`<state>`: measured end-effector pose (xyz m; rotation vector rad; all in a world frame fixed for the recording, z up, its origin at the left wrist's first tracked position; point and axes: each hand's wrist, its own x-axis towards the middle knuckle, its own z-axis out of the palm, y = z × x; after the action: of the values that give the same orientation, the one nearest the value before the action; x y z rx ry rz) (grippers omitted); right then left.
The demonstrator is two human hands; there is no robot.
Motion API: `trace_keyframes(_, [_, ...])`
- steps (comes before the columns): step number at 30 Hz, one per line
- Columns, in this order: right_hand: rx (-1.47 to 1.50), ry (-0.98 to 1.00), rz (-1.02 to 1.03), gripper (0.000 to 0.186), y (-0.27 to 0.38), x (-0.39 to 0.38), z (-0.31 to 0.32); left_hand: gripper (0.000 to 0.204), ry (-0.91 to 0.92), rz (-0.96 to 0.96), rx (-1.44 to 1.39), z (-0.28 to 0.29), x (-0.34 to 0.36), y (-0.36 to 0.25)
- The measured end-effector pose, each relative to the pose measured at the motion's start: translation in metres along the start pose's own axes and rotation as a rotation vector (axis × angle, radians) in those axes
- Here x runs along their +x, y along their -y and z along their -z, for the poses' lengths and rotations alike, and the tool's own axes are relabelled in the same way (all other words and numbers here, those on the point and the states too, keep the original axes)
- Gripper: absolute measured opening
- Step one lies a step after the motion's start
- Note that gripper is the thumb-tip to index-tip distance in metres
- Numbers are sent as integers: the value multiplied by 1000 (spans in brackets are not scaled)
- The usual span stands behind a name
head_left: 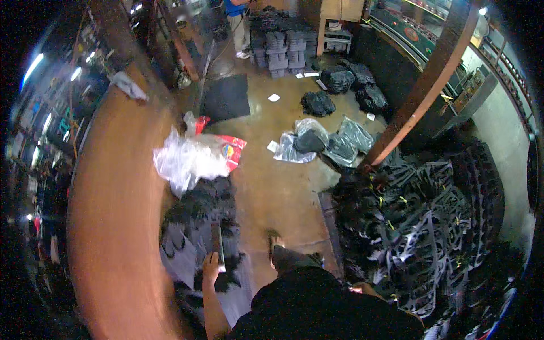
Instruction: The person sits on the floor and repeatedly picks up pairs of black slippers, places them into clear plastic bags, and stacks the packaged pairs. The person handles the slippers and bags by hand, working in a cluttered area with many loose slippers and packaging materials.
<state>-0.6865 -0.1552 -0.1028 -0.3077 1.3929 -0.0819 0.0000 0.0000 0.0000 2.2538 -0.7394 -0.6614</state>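
Note:
My left hand [211, 266] is closed on a long, narrow, flat strip [217, 238] with a pale edge, like a ruler, held upright over dark sheets and scraps [184, 246] beside the curved wooden bench. My right hand [362, 289] is low at the right, partly behind my dark-clothed body; its fingers are too small and blurred to read. Next to it lies a big heap of black cut-out sheet offcuts [425, 221] with yellow bits among them. My bare foot shows below me on the brown floor.
A wooden bench [107, 226] runs along the left. Ahead lie white and red plastic bags [187, 158], clear bags with black contents [309, 141], black bundles [317, 103] and stacked grey pieces [277, 54]. A wooden post [413, 96] stands right. A person in blue [238, 28] stands at the back.

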Motion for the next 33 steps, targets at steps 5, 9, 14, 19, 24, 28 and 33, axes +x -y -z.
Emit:
trace_keyframes(5, [84,-100,558,32,249,134,-158,36,-151,-44,-175,54,90,-86])
trace_keyframes(9, [-78,232,698,40,441,162,-344,35,-38,173,-506,68,198,-109])
trace_keyframes(14, [-660,135,880,47,552,166,-502,63,170,179,-159,53,400,-138])
trace_keyframes(19, [-702,-623,857,45,529,196,-507,63,463,88,-224,11,592,-229])
trace_keyframes(24, [139,-242,405,41,444,233,-454,40,550,-683,36,-32,737,-378])
trace_keyframes(28, [648,-695,155,34,379,281,-448,39,730,-770,97,-76,837,-493])
trace_keyframes(33, [1200,-613,-86,25,424,332,-516,39,897,-744,5,-133,907,-623])
